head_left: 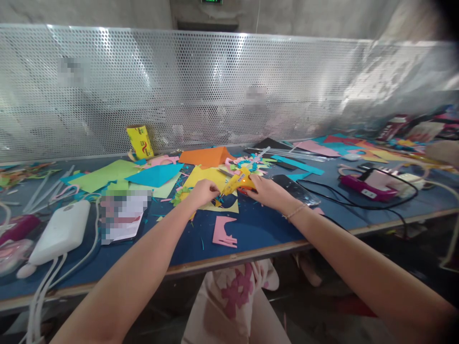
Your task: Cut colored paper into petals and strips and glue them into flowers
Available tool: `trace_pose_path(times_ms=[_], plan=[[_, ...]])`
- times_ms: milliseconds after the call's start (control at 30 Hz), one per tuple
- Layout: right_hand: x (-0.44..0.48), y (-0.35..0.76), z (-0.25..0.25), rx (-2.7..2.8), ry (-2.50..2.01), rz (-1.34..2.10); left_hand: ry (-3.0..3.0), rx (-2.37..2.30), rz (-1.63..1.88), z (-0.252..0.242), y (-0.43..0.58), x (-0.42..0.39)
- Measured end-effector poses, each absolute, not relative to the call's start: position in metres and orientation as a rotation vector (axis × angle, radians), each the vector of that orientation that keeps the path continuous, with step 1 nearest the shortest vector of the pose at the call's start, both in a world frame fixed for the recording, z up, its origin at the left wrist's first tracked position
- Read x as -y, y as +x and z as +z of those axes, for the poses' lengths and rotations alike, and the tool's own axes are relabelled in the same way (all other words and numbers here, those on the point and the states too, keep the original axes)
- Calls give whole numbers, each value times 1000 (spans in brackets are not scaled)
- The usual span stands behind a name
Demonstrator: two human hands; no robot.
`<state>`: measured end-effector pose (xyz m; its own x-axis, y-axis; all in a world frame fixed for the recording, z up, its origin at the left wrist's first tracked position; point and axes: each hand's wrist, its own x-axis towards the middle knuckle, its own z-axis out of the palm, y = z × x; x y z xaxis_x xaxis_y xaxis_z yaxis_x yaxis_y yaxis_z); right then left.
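My right hand (266,192) is wrapped round a yellow and orange hot glue gun (238,182), its nozzle pointing down and left. Close to that nozzle, my left hand (207,192) has its fingertips pinched together; whatever they hold is too small to make out. Under and behind both hands lies yellow paper (201,176) with pieces cut out. A green paper flower (181,195) shows just left of my left hand. Nearer the table edge rests a pink paper offcut (225,231). Behind the glue gun is a cluster of coloured paper curls (247,165).
On the left stand a white power bank (64,231) with cables and a phone (125,217). Orange (206,156) and blue paper (156,175) lie behind, near a yellow box (139,142). A purple power strip (369,188) with black cables sits right. A perforated metal screen (201,91) borders the back.
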<state>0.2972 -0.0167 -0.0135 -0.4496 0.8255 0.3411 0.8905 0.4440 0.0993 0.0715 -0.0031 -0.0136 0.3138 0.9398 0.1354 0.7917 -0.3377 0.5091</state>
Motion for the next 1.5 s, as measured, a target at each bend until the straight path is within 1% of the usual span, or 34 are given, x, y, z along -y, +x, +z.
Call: trace_pose_path(times_ms=[167,300,667,933,1500], plan=[[16,298,-13,2473,-1505,-405,2236,-1548,613,-16,72,1],[16,298,-13,2472,-1500,-429,2208,-1567,557,-13,73,3],[17,301,-7,2333,-1576,-441,2205,-1578,553,-9,73,4],[14,304,-11,2439,-1478,-446,2221,-1565,618,-13,72,3],[17,305,-9,2457,-1437,-478,2197,-1568,593,-8,73,5]])
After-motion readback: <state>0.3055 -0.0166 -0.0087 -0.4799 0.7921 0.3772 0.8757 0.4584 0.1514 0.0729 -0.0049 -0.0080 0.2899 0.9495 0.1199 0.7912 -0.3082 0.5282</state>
